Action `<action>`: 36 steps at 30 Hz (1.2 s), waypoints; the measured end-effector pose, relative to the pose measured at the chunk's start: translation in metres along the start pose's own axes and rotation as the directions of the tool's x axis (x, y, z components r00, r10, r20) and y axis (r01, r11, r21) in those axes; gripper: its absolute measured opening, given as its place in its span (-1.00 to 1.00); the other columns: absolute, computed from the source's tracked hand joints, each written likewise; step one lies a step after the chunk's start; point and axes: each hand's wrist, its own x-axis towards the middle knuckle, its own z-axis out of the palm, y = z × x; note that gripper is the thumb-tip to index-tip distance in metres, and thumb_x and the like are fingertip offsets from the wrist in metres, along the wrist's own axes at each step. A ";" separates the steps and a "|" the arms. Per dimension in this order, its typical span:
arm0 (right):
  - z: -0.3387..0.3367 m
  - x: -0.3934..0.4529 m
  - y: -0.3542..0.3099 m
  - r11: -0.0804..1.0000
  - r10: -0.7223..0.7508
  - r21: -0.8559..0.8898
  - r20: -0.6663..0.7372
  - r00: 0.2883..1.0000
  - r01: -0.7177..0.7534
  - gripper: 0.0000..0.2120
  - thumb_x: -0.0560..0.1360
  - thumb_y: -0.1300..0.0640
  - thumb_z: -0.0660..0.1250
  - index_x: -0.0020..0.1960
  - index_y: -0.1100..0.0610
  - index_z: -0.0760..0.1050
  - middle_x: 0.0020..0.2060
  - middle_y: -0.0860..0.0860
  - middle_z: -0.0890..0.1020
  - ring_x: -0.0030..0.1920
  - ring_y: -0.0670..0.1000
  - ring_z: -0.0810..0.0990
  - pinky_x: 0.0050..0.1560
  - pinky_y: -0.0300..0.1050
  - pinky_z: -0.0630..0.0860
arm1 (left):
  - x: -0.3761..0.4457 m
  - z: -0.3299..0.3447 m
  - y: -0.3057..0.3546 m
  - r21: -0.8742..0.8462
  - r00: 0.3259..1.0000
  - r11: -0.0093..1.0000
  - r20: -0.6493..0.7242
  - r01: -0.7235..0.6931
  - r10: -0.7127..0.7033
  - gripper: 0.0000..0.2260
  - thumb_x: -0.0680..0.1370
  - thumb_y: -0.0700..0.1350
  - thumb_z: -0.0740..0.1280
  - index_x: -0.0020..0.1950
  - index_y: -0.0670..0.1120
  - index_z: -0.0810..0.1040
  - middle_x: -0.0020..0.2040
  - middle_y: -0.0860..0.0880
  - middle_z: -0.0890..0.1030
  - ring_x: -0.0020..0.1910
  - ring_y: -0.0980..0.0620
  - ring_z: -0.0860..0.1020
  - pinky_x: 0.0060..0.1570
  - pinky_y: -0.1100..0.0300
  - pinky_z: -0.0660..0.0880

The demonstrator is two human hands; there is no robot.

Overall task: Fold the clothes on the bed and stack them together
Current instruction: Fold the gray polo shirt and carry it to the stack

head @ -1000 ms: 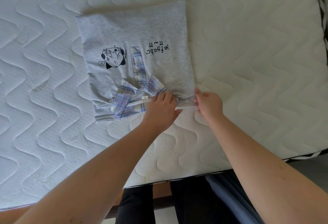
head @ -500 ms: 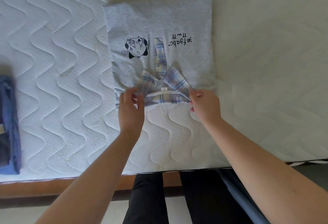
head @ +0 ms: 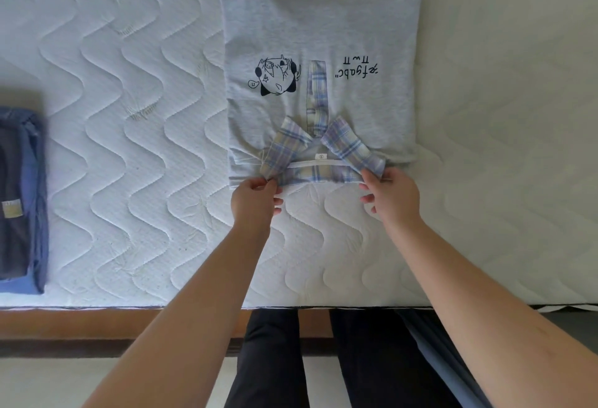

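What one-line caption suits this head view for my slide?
Both hands, left hand and right hand, pinch the plaid collar of a folded grey shirt on the mattress.

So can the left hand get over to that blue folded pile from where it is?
Probably yes: the left hand pinches the grey shirt's collar, and only bare mattress lies between it and the blue pile.

Upside-down "xfgabc" print on grey shirt [head: 323, 39]; "S" on neck tag [head: 321, 156]

1 grey shirt [head: 320, 35], 1 folded blue stack [head: 22, 200], 2 hands.
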 end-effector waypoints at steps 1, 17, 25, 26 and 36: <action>-0.001 0.000 0.004 1.000 -0.003 -0.018 -0.028 1.000 0.003 -0.79 0.53 0.01 0.38 -0.08 0.16 0.52 -0.27 -0.01 0.69 -0.53 -0.11 0.58 -0.56 -0.27 0.37 | 0.000 0.000 -0.001 0.041 0.999 0.999 -0.034 -0.027 0.029 -0.94 0.57 -0.15 0.37 0.03 -0.09 0.56 -0.21 0.01 0.67 -0.35 0.07 0.60 -0.31 0.17 0.61; -0.031 0.019 0.007 0.976 -0.032 -0.218 -0.261 0.965 -0.026 -0.54 0.55 -0.26 0.23 -0.10 0.17 0.52 -0.24 0.09 0.63 -0.24 0.07 0.66 -0.13 -0.19 0.51 | 0.034 -0.029 0.025 0.415 0.950 0.884 -0.123 -0.215 0.288 -0.66 0.59 0.12 0.31 0.19 -0.12 0.53 -0.06 0.04 0.56 -0.06 0.02 0.53 -0.16 0.23 0.36; -0.022 0.039 -0.008 0.985 0.124 0.139 -0.151 0.981 -0.103 -0.65 0.57 0.02 0.34 -0.34 0.12 0.40 -0.35 0.07 0.65 -0.57 -0.13 0.55 -0.58 -0.31 0.27 | 0.061 -0.036 0.030 0.139 0.993 0.989 -0.096 -0.050 0.063 -0.74 0.51 0.03 0.44 -0.12 -0.18 0.66 -0.31 -0.06 0.63 -0.36 -0.02 0.51 -0.30 0.17 0.42; -0.022 0.042 -0.005 0.985 0.124 0.142 -0.158 0.980 -0.102 -0.66 0.57 0.05 0.34 -0.34 0.12 0.38 -0.38 0.06 0.64 -0.59 -0.14 0.55 -0.62 -0.32 0.25 | 0.060 -0.039 0.029 0.136 0.993 0.989 -0.093 -0.059 0.072 -0.78 0.52 0.00 0.44 -0.12 -0.16 0.66 -0.32 -0.04 0.63 -0.38 0.02 0.51 -0.33 0.20 0.41; -0.044 0.040 0.003 0.958 -0.114 -0.285 -0.331 0.937 0.016 -0.60 0.47 -0.14 0.42 0.00 0.20 0.49 -0.15 0.08 0.56 -0.14 0.07 0.49 -0.11 -0.16 0.32 | 0.051 -0.048 0.034 0.550 0.912 0.779 -0.072 -0.301 0.403 -0.76 0.62 -0.10 0.14 -0.05 -0.21 0.53 -0.19 -0.08 0.49 -0.21 -0.03 0.42 -0.31 0.14 0.30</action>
